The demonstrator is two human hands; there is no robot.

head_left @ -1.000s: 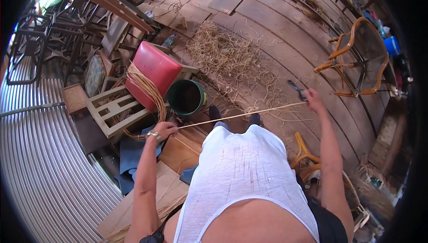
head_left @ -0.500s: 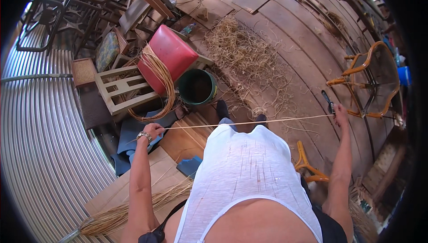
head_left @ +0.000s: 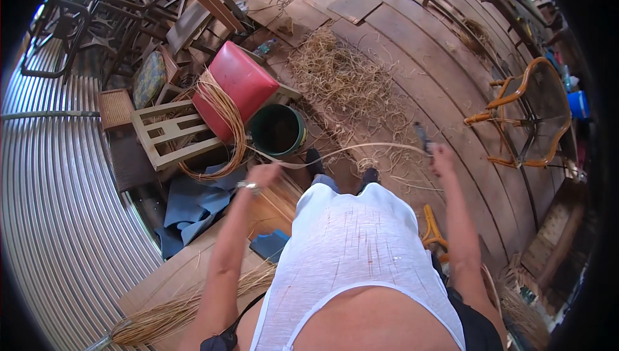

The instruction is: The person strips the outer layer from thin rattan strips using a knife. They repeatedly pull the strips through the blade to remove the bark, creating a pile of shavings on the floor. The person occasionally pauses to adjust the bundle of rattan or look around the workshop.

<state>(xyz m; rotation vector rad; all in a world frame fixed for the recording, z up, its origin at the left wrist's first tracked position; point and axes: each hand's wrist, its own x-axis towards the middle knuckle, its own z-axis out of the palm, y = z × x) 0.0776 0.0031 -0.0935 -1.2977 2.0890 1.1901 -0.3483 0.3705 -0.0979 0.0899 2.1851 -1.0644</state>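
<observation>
Head view shows our 2 forearms rising from the lower edge on either side of a white sleeveless top (head_left: 361, 254). Our left hand (head_left: 263, 174), a metal watch (head_left: 247, 186) at its wrist, has its fingers clenched around one end of a long pale cane strand (head_left: 361, 147). Our right hand (head_left: 442, 157) is raised and closed on the other end of that strand, and a small dark tool (head_left: 422, 136) sticks up from the fist; we cannot tell exactly how its fingers wrap the tool. The cane strand runs between our 2 hands in a shallow bow above the plank floor (head_left: 419, 48), thin, smooth and straw-coloured, hanging slack rather than stretched.

Low on our left, a bundle of cane strips (head_left: 187, 309) lies across a board. Blue cloth (head_left: 193, 206) is heaped just past our left wrist. Beyond the left hand stands a green bucket (head_left: 278, 130), with a coil of cane (head_left: 222, 125) looped beside it over a pale wooden chair frame (head_left: 169, 133) and against a red cushion (head_left: 240, 87). Loose cane shavings (head_left: 342, 77) spread over the floor past the bucket. Well off to our right stands a rattan chair frame (head_left: 525, 116), with a blue container (head_left: 578, 103) behind it. Dark metal chair frames (head_left: 77, 22) are stacked far left, beside the corrugated metal sheet (head_left: 51, 222). We make out no labels or signs.
</observation>
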